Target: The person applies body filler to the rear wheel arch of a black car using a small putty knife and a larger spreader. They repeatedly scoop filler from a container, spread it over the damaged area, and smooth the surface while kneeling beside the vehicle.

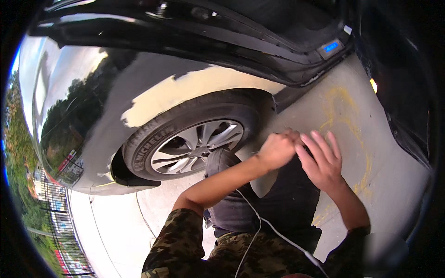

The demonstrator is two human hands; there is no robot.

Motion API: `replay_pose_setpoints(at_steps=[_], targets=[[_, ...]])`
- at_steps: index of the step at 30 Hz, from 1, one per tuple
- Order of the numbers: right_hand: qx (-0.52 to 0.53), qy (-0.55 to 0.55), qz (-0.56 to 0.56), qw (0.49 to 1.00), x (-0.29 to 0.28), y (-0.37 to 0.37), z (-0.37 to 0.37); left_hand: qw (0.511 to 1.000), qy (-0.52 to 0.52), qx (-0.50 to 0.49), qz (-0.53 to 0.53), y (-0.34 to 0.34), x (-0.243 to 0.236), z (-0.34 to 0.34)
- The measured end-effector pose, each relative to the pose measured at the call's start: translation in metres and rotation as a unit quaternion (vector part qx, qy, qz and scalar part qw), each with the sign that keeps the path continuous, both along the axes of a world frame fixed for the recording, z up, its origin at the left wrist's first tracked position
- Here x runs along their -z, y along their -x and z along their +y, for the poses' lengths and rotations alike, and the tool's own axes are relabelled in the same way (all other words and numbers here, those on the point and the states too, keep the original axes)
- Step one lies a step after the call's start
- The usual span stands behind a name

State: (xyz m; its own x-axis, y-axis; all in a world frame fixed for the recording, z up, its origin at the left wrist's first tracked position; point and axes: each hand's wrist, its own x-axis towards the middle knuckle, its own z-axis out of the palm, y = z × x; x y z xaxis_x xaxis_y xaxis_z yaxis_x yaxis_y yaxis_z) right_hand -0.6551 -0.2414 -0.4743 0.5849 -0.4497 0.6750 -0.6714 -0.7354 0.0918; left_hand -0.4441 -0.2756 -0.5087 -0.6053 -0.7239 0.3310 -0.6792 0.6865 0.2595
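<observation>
My left hand (279,150) is curled closed in front of my knees, its fingertips meeting the right hand's thumb side. What it holds, if anything, is hidden. My right hand (322,160) has its fingers stretched out and apart, and nothing shows in it. Both hands are held to the right of a car wheel (187,143) with silver spokes and a black tyre. Above the tyre, a cream-coloured patch of filler (190,89) with ragged edges follows the wheel arch of the dark car body (111,88). Neither hand touches the car.
An open car door (398,88) stands on the right, beside the door sill (320,55). Yellow marks (354,125) run across the concrete floor. A white cable (282,236) hangs over my lap. My bent knee (222,162) is close to the wheel. A fence (58,217) stands far left.
</observation>
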Motion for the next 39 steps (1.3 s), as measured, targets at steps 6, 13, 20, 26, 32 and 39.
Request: replay_pose_setpoints(at_steps=[6,13,20,26,32,39], targets=[[0.046,-0.084,0.140,0.985,-0.020,-0.020,-0.008,0.993,0.096,-0.015,-0.070,-0.028,-0.040,0.034],[0.006,0.000,-0.042,0.999,-0.015,-0.039,-0.008,0.970,0.060,-0.113,-0.205,-0.131,-0.101,0.100],[0.001,-0.002,-0.129,0.992,-0.034,-0.136,0.008,0.935,0.216,-0.186,-0.210,-0.146,-0.166,0.135],[-0.017,0.085,-0.246,0.965,-0.052,-0.192,-0.025,0.889,0.286,-0.271,-0.231,-0.167,-0.199,0.132],[-0.040,0.140,-0.271,0.952,-0.069,-0.210,-0.058,0.859,0.324,-0.321,-0.233,-0.184,-0.211,0.125],[-0.050,0.154,-0.274,0.948,-0.076,-0.220,-0.077,0.846,0.325,-0.342,-0.249,-0.191,-0.210,0.116]])
